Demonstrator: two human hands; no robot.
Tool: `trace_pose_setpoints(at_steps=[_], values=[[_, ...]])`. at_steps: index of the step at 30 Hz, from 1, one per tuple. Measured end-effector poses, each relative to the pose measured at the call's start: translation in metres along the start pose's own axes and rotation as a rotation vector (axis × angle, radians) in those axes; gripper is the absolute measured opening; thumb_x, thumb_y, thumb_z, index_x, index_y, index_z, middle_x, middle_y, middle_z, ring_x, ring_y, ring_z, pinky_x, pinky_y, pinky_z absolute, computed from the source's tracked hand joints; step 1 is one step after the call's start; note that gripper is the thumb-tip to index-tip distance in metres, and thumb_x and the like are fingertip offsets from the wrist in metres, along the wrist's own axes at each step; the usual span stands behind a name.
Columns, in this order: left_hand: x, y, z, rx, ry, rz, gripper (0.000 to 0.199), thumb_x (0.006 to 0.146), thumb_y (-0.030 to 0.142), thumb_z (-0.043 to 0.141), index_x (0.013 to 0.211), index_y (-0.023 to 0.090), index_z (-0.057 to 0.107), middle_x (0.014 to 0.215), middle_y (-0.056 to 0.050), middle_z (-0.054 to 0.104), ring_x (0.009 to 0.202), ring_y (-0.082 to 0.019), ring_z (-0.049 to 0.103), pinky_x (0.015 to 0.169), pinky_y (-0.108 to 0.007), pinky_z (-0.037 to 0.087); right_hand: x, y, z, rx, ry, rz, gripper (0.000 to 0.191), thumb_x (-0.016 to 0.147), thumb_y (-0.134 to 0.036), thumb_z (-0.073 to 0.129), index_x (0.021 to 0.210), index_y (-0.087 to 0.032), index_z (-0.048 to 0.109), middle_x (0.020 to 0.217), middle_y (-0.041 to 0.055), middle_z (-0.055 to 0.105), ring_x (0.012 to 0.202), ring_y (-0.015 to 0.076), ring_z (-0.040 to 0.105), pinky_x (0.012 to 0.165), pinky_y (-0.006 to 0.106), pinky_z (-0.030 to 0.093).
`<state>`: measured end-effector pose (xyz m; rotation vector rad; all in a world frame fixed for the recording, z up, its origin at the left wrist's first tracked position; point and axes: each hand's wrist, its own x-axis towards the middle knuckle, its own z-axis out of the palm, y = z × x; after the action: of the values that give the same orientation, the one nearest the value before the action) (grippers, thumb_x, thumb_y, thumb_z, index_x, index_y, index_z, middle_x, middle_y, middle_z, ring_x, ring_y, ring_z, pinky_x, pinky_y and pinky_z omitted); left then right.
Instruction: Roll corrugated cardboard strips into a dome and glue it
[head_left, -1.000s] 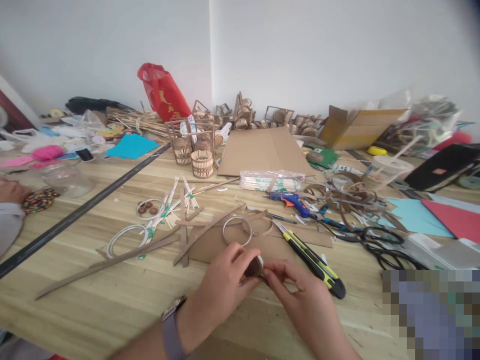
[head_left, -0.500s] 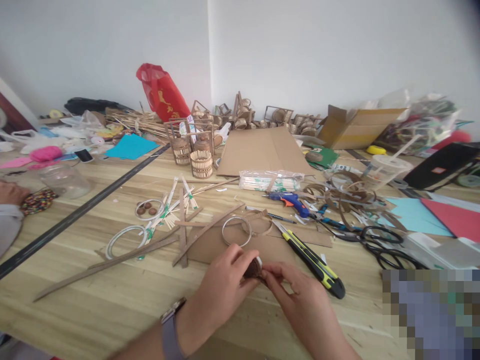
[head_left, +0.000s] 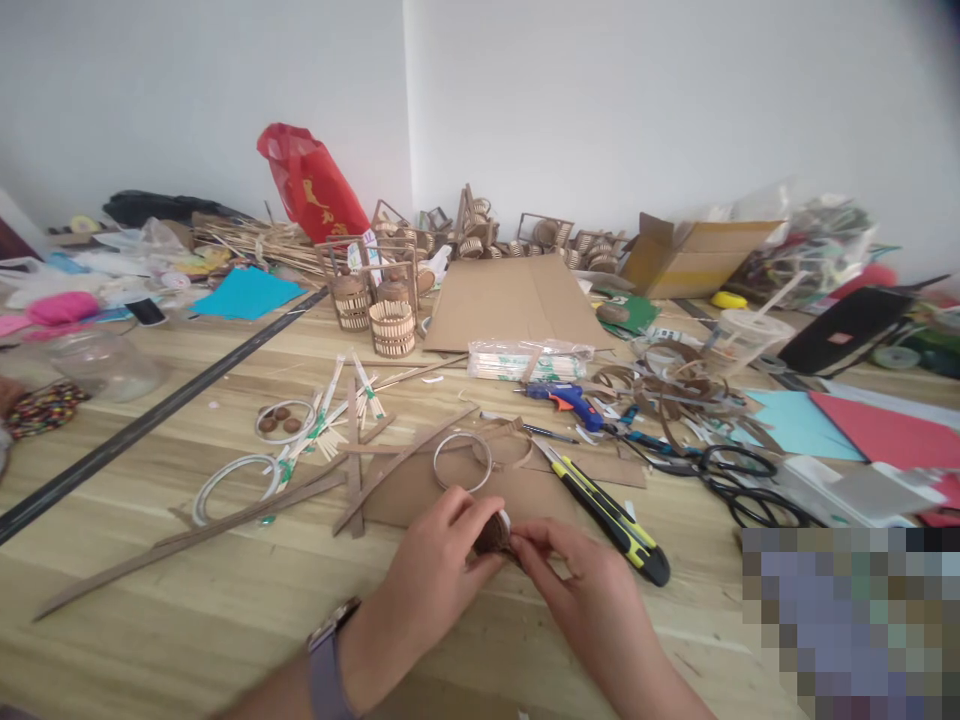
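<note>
Low over the front of the table, my left hand (head_left: 439, 555) grips a small round brown piece (head_left: 493, 534) with a whitish rim. It looks like a coiled or ridged disc, partly covered by my fingers. My right hand (head_left: 574, 565) pinches a thin brown strip (head_left: 516, 551) at the right edge of that piece; most of the strip is hidden. Just beyond my fingers, a pale ring (head_left: 463, 488) rests on a flat cardboard piece (head_left: 397, 490). A yellow-and-black utility knife (head_left: 611, 515) lies to the right of my right hand.
Cardboard strips (head_left: 187, 538), sticks and rings lie at left. A blue glue gun (head_left: 570, 400), scissors (head_left: 739, 475) and a pack of sticks (head_left: 529, 361) are further off. Small slatted buckets (head_left: 392, 328) stand behind. Another person's patterned cuff (head_left: 49, 408) shows at far left.
The whole view has shifted slightly, so things on the table appear further left. Both hands keep their hold on the brown piece and strip. The other person's hand has mostly left the frame.
</note>
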<state>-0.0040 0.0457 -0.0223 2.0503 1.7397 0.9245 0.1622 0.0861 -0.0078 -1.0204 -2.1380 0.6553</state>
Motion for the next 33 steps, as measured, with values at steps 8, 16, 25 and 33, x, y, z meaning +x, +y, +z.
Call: trace_pose_setpoints(at_steps=[8, 16, 25, 33], values=[[0.0003, 0.0013, -0.0001, 0.037, 0.024, 0.018, 0.046, 0.072, 0.003, 0.069, 0.114, 0.02, 0.062, 0.094, -0.006, 0.064, 0.084, -0.023, 0.067, 0.073, -0.035, 0.057, -0.0004, -0.0013, 0.0012, -0.085, 0.019, -0.059, 0.023, 0.088, -0.02, 0.047, 0.082, -0.022, 0.069, 0.071, 0.0, 0.075, 0.061, 0.0155, 0.072, 0.055, 0.021, 0.052], [-0.0003, 0.0037, -0.0004, 0.06, 0.05, 0.035, 0.046, 0.073, 0.002, 0.067, 0.114, 0.021, 0.061, 0.095, -0.006, 0.065, 0.084, -0.022, 0.067, 0.074, -0.034, 0.058, -0.0035, 0.0021, 0.0026, -0.146, 0.018, -0.107, 0.023, 0.09, -0.019, 0.044, 0.084, -0.02, 0.066, 0.071, 0.0016, 0.074, 0.061, 0.0158, 0.07, 0.055, 0.023, 0.052], [-0.0006, 0.0035, -0.0002, 0.035, 0.045, 0.025, 0.047, 0.071, 0.001, 0.07, 0.114, 0.018, 0.062, 0.091, -0.006, 0.063, 0.082, -0.023, 0.067, 0.073, -0.036, 0.057, -0.0037, 0.0026, 0.0039, -0.163, 0.023, -0.14, 0.023, 0.092, -0.019, 0.042, 0.085, -0.02, 0.065, 0.071, 0.0022, 0.073, 0.062, 0.0162, 0.071, 0.055, 0.023, 0.051], [-0.0024, 0.0035, 0.0014, 0.001, 0.065, 0.035, 0.048, 0.072, 0.001, 0.069, 0.114, 0.021, 0.06, 0.092, -0.004, 0.063, 0.083, -0.021, 0.066, 0.074, -0.032, 0.056, -0.0027, 0.0019, 0.0041, -0.174, 0.05, -0.149, 0.025, 0.093, -0.022, 0.041, 0.08, -0.021, 0.062, 0.065, 0.0006, 0.07, 0.056, 0.015, 0.068, 0.052, 0.023, 0.05]])
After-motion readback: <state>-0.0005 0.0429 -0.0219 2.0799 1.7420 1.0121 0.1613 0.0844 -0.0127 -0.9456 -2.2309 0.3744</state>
